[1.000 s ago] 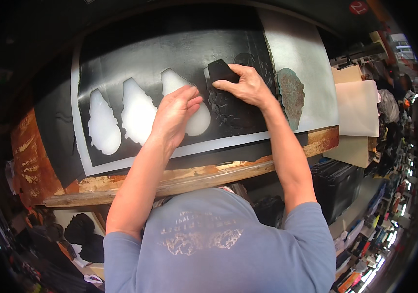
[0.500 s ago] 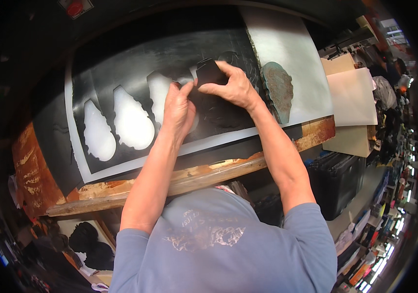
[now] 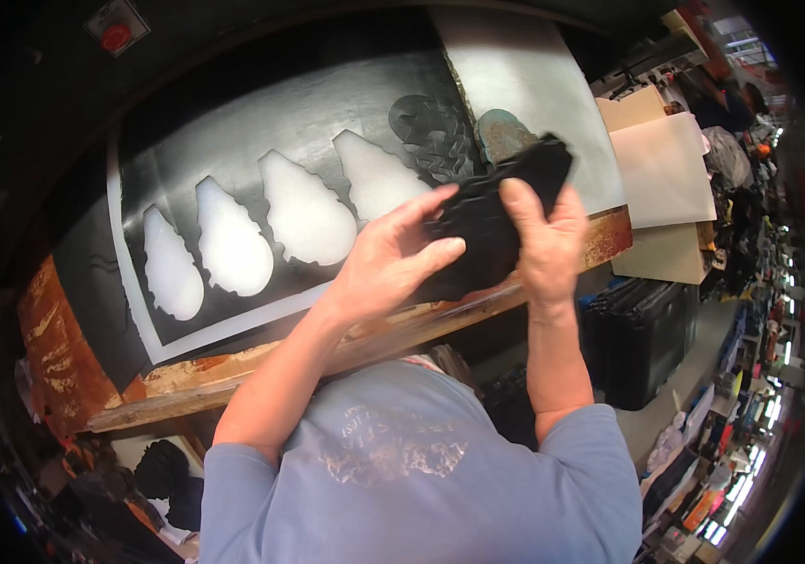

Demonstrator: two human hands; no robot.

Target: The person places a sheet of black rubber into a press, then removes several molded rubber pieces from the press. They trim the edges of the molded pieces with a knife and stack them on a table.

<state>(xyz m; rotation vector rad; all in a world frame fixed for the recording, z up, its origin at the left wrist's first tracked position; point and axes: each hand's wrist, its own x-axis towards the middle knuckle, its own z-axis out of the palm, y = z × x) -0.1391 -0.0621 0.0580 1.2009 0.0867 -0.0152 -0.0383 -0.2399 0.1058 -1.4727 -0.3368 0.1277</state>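
Both my hands are clamped on a dark, wavy-edged black piece [image 3: 487, 230], held up over the right near part of the counter [image 3: 177, 381].
My right hand [image 3: 550, 240] grips its right part, thumb lying across the facing side; my left hand [image 3: 393, 258] has its left edge between fingers and thumb, and blur hides whether it is one layer or several. Just beyond the piece, partly covered by it, a greenish-brown, rounded shape [image 3: 503, 134] rests on the pale board [image 3: 529, 70]. To the left, a black sheet [image 3: 308, 103] lies with four bulb-shaped openings [image 3: 233, 240] in a row, white showing through them. Right of the row, black scored shapes [image 3: 426, 132] sit in the sheet. At the far left is a red button [image 3: 116, 38].
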